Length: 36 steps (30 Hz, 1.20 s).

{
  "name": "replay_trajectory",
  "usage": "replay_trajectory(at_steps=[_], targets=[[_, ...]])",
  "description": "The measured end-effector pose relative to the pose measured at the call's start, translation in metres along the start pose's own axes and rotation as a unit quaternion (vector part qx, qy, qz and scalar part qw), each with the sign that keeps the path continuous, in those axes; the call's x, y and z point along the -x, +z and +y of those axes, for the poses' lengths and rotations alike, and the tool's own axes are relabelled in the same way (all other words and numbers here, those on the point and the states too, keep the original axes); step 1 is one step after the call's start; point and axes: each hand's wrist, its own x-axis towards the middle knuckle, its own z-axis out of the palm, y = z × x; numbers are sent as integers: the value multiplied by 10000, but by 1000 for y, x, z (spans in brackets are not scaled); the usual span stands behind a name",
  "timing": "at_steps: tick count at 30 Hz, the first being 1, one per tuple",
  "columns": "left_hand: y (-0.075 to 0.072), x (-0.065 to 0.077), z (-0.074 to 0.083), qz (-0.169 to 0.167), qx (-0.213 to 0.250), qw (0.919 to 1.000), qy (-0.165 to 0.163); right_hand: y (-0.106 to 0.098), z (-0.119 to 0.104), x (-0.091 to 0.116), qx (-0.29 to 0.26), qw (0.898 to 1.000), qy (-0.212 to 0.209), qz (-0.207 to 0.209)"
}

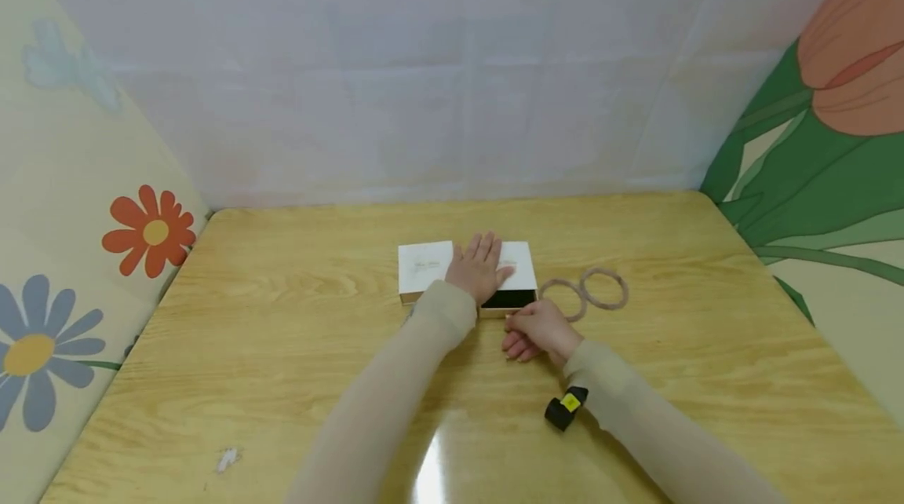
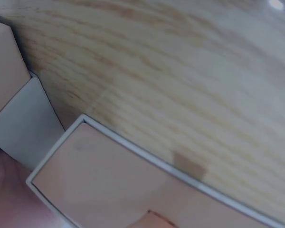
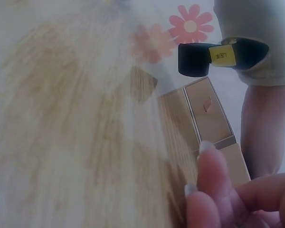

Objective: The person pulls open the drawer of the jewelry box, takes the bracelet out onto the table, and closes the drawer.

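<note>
Two white drawer boxes with faint lettering stand side by side on the table. My left hand point(image 1: 480, 270) rests flat on the right box point(image 1: 521, 264), its fingers straight. This box's drawer point(image 1: 508, 301) is slid partly out towards me and shows a black inside. At its front edge my right hand point(image 1: 540, 329) pinches the drawer with thumb and index finger; the other fingers are curled. In the right wrist view the fingertips point(image 3: 212, 164) overlap the drawer front. The left box point(image 1: 422, 262) is closed; its beige front point(image 2: 104, 166) has a small pull tab point(image 2: 154, 220).
Two mauve rings, a nearer ring point(image 1: 563, 283) and a farther ring point(image 1: 603, 306), lie right of the boxes. The wooden table point(image 1: 318, 347) has a chipped white spot point(image 1: 227, 459) at front left. A pale cloth wall point(image 1: 438, 96) stands behind.
</note>
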Motion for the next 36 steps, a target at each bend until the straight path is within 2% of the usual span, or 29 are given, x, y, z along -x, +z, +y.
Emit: replay_trajectory(at_steps=[17,28,36], targets=[[-2,-2,-1,8,-184,9998,0,-3,-5,-14,-24,10000,51,33],[-5,5,2,136,-25,9999,57,-2,-7,-19,-241,9996,2,128],[0,0,0,81,71,9999,-47,0,-10,-22,-411,9990,-93,162]])
